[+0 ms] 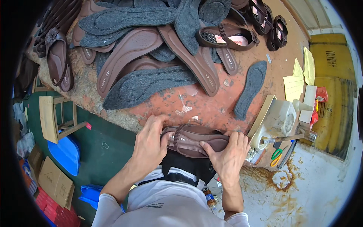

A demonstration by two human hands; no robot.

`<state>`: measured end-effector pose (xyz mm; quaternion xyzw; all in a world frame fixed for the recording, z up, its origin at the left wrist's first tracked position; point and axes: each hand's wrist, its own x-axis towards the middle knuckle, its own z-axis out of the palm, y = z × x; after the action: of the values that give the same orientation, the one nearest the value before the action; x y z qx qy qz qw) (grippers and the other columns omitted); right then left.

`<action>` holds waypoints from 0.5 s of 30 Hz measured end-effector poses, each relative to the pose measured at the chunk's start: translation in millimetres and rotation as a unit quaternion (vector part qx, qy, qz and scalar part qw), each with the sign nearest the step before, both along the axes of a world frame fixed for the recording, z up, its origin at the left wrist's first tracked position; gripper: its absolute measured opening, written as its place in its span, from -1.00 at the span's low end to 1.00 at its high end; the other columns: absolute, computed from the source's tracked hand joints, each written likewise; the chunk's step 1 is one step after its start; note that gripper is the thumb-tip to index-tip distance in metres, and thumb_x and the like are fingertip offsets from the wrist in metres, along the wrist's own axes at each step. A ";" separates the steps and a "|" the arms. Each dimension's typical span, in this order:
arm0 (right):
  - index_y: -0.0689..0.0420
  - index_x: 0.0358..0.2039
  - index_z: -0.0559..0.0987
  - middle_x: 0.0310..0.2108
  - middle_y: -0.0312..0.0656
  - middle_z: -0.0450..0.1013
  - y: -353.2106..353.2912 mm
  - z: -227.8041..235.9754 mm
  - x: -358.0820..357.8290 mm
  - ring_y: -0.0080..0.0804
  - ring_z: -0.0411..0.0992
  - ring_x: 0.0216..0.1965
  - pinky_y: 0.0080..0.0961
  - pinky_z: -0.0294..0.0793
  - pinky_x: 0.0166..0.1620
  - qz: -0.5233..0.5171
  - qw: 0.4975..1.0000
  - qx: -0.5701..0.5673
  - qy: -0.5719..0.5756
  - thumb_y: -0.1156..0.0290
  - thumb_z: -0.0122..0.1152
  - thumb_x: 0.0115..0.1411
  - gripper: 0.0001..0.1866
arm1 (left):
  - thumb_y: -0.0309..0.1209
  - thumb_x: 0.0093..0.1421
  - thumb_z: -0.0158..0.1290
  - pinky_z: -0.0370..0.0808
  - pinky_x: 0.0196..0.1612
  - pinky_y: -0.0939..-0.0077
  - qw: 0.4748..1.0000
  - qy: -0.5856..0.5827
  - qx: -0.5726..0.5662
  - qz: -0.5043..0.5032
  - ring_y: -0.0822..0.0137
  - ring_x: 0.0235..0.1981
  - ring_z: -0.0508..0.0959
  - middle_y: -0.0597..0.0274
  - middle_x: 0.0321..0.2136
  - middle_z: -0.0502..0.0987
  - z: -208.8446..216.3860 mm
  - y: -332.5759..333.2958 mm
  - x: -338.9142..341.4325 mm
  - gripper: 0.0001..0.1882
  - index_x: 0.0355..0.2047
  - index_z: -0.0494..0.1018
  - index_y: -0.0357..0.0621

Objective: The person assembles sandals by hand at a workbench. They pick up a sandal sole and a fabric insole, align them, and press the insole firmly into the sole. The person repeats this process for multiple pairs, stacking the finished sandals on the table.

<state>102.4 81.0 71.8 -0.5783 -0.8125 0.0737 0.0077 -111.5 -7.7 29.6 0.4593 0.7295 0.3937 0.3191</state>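
Observation:
Between my two hands, at the front edge of the worktable, lies a brown flat shoe [189, 140] with a braided elastic strap across it. My left hand [151, 138] grips its heel end, the thumb against the inside by the insole's print. At the toe end my right hand [228, 153] is closed round the shoe, its thumb pressing down on the insole. Just beyond the shoe are loose insoles, brown on one face and grey felt on the other. One grey insole [251, 90] lies apart to the right.
Piled insoles [147, 86] cover the table's far part. Finished-looking brown shoes [278, 34] stand at the back right, others at the left. A glue-stained white container [278, 119], a brush [283, 139] and scissors [276, 156] sit at the right. A wooden stool [51, 117] stands at lower left.

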 end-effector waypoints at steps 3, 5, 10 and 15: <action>0.15 -0.16 0.54 -0.17 -0.06 0.43 1.8 -8.3 1.4 0.01 0.39 -0.07 -0.06 0.33 0.02 0.012 1.000 -0.010 -0.020 0.02 0.78 -0.19 -0.27 | -0.71 0.08 0.28 0.49 -0.21 0.11 0.992 0.085 0.071 -0.068 0.06 -0.30 0.49 0.04 -0.26 0.47 -4.9 4.2 -5.8 -0.49 0.07 0.51 -0.26; 0.16 -0.13 0.53 -0.17 -0.07 0.42 8.6 -2.4 5.6 0.01 0.38 -0.05 -0.06 0.32 0.02 0.042 0.998 -0.043 0.001 0.02 0.78 -0.17 -0.26 | -0.67 0.05 0.29 0.49 -0.17 0.06 0.973 0.119 0.130 -0.149 0.02 -0.24 0.50 0.03 -0.20 0.51 -11.0 5.9 -14.3 -0.53 0.01 0.54 -0.25; 0.19 -0.15 0.48 -0.20 -0.02 0.44 40.2 11.9 6.3 0.05 0.50 -0.12 -0.03 0.52 -0.11 0.120 0.988 -0.085 0.052 0.29 0.65 0.00 -0.46 | -0.41 0.05 0.30 0.49 -0.17 0.16 0.894 0.187 0.178 -0.366 0.03 -0.18 0.53 0.09 -0.08 0.60 12.1 5.3 3.5 -0.67 -0.14 0.61 -0.15; 0.32 0.16 0.53 0.10 0.19 0.53 -42.8 25.5 -2.3 0.21 0.58 0.08 -0.01 0.59 0.11 0.100 0.992 -0.079 0.015 0.18 0.48 0.18 -0.35 | -0.13 0.12 0.22 0.33 0.05 0.00 0.878 0.270 0.047 -0.391 -0.09 -0.11 0.45 -0.02 -0.05 0.61 -55.7 -20.4 102.5 -0.51 0.00 0.64 -0.11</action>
<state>100.1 38.3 97.3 -0.4914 -0.8577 0.1473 -0.0334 -9.0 -28.1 -26.1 0.8103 0.5290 0.1311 0.2155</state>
